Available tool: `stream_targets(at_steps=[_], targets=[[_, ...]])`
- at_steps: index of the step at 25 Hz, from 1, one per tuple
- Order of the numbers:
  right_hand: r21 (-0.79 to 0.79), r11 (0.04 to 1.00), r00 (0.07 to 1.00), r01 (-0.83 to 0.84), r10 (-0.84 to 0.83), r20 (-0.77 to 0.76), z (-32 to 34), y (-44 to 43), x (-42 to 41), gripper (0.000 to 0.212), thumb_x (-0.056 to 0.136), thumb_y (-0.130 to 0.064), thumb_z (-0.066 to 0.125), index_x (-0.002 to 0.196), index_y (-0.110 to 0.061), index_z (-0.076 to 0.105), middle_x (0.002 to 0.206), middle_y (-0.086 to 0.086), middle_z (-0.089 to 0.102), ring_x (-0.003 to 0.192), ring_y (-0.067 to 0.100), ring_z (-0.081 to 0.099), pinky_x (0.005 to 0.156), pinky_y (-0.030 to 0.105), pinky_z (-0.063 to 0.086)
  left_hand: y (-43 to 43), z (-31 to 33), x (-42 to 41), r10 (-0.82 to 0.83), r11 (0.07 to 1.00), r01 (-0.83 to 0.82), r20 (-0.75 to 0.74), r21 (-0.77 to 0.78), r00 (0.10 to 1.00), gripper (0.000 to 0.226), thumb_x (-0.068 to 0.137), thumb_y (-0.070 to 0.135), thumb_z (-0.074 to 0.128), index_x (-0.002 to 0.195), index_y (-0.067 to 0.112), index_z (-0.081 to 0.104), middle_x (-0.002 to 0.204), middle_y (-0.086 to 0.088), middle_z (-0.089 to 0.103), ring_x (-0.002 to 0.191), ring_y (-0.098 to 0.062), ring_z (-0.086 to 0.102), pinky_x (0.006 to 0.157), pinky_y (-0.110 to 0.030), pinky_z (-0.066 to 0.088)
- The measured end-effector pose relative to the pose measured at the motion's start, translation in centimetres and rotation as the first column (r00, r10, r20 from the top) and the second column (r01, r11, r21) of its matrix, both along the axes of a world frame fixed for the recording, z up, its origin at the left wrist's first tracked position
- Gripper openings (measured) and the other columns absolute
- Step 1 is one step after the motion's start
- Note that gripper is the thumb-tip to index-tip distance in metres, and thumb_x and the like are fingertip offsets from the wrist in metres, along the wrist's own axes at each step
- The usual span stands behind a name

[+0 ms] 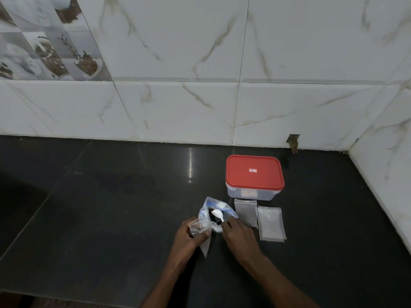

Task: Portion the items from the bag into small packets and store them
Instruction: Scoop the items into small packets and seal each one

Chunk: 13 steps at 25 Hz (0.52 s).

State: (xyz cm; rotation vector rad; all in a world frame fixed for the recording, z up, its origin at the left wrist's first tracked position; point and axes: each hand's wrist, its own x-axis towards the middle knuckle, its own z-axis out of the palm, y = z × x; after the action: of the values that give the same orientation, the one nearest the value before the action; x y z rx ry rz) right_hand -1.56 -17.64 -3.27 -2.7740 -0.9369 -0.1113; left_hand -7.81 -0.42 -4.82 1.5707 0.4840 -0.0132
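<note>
Looked on glossy black stone counter (pixel 111 207) under white veined tiles (pixel 178 107). Gripped crinkled clear packet (pixel 198 227) in left hand (pixel 186 236) against open zip bag (pixel 208 216); pinched white plastic spoon (pixel 217 213) in right hand (pixel 239 234) at bag mouth. Saw two flat packets (pixel 245 211) (pixel 271 223) beside red-lidded rectangular tub (pixel 254 172).

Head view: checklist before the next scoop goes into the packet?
1. Small packet gripped by left hand: ok.
2. Packet mouth open: cannot tell.
3. White spoon pinched by right hand, bowl at the bag mouth: ok.
4. Spoon loaded: cannot tell.
5. Spare packet and second spare packet flat on counter: ok.
6. Container open for storing: not ok, red lid on.
</note>
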Motion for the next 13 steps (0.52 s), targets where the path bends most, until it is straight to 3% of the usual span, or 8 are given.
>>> stream_targets(at_steps=[5,7,8,10,13], targets=[[0.127,0.971,0.978,0.202,-0.194,-0.076,0.2,2.7,-0.2,0.023,0.053,-0.011,0.087,0.068,-0.013,0.069,0.075,0.006,0.069,0.051,0.016,0.062,0.04,0.024,0.046,-0.1,0.3,0.3,-0.1,0.995,0.1,0.013,-0.008,0.995,0.066,0.072,0.035,0.083,0.132,0.018,0.062,0.116,0.0,0.076,0.109,-0.016,0.072,0.092,-0.03,0.055],[0.254,0.909,0.93,0.331,-0.269,-0.252,0.8,3.9,-0.2,0.005,0.07,-0.007,0.072,0.071,-0.008,0.067,0.077,0.007,0.068,0.058,0.017,0.06,0.052,0.029,0.049,0.1,0.6,0.4,-0.126,0.992,0.126,0.021,-0.027,0.992,0.053,0.079,0.023,0.08,0.129,0.02,0.064,0.117,-0.003,0.076,0.111,-0.021,0.071,0.096,-0.035,0.054],[0.301,0.866,0.88,0.4,-0.271,-0.389,1.3,4.1,-0.2,0.007,0.076,-0.005,0.064,0.07,-0.008,0.065,0.074,0.006,0.067,0.059,0.015,0.058,0.055,0.03,0.05,0.2,0.7,0.4,-0.138,0.99,0.139,0.026,-0.036,0.99,0.048,0.081,0.019,0.078,0.127,0.021,0.066,0.117,-0.005,0.076,0.111,-0.023,0.071,0.097,-0.037,0.054],[0.412,0.708,0.754,0.573,-0.258,-0.604,2.3,4.1,0.1,0.017,0.082,-0.003,0.062,0.066,-0.009,0.066,0.065,0.001,0.068,0.052,0.012,0.061,0.052,0.029,0.054,0.3,1.0,0.5,-0.161,0.986,0.163,0.038,-0.044,0.986,0.041,0.082,0.014,0.075,0.121,0.025,0.069,0.115,-0.006,0.076,0.109,-0.024,0.072,0.096,-0.036,0.055],[0.404,0.366,0.489,0.838,-0.176,-0.855,3.3,3.2,1.2,0.014,0.082,0.001,0.068,0.071,-0.005,0.073,0.061,0.009,0.07,0.049,0.017,0.067,0.053,0.033,0.06,0.5,1.1,0.7,-0.161,0.986,0.162,0.027,-0.036,0.987,0.042,0.082,0.006,0.074,0.121,0.022,0.067,0.113,-0.004,0.077,0.108,-0.024,0.072,0.092,-0.031,0.055]])
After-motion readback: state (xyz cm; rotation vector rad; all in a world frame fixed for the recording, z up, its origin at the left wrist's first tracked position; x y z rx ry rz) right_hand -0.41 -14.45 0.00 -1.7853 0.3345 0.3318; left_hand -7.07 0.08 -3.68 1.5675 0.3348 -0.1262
